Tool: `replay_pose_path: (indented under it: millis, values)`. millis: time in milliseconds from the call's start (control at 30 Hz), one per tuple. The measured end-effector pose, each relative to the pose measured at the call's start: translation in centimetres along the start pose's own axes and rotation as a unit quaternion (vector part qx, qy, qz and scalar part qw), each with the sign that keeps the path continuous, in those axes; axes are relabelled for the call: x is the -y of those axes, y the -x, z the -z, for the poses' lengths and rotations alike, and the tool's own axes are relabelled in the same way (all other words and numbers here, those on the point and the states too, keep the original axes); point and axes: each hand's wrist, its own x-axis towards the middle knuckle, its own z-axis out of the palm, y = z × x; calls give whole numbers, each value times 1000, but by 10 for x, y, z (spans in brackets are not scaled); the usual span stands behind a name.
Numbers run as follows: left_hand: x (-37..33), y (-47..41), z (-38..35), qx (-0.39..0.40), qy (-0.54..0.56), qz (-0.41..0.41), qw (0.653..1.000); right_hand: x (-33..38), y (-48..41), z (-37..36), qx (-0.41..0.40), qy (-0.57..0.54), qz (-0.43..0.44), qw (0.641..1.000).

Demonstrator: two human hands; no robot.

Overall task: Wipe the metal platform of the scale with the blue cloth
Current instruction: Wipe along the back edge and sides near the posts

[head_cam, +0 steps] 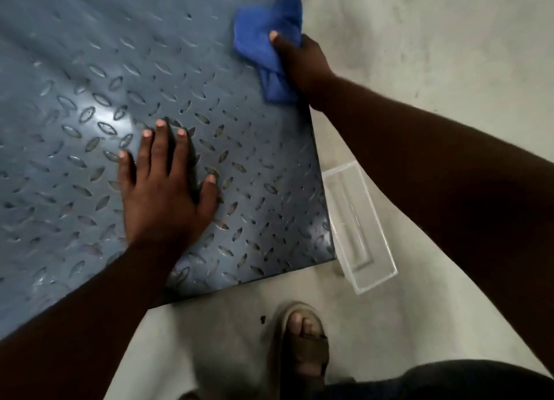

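Upper right of frame: right hand [302, 62] has its grip clamped on the blue cloth [260, 39], which looks soft and light; left hand [165, 195] lies flat on the stiff metal platform [75, 54].

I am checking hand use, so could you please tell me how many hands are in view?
2. The left hand lies flat on the platform; the right hand grips the cloth at the platform's right edge.
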Motion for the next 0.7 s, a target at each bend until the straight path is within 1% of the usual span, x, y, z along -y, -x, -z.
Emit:
replay_pose_path:
  millis: [67,133,200,300,400,500,633,700]
  values:
    - [0,0,0,-1,3,-1,1000,0,3,1,-1,-8,2,1000]
    - [-1,0,2,-6,4,0,1000,-6,20,-1,-8,10,13,1000]
    - [-1,-1,2,-4,2,2,1000,-20,56,-1,-5,6,4,1000]
    - [-1,-1,3,-3,2,4,1000,-58,135,3,22,-38,-34,998]
    - [-1,-1,3,-13,2,2,1000,-93,222,10,62,-31,-93,993]
    - [-1,0,2,-16,2,4,1000,-110,288,19,103,-20,-173,979]
    - [-1,0,1,-14,3,3,1000,-115,321,30,91,-35,-241,966]
    - [-1,0,2,-15,6,4,1000,-117,328,35,87,-103,-312,941]
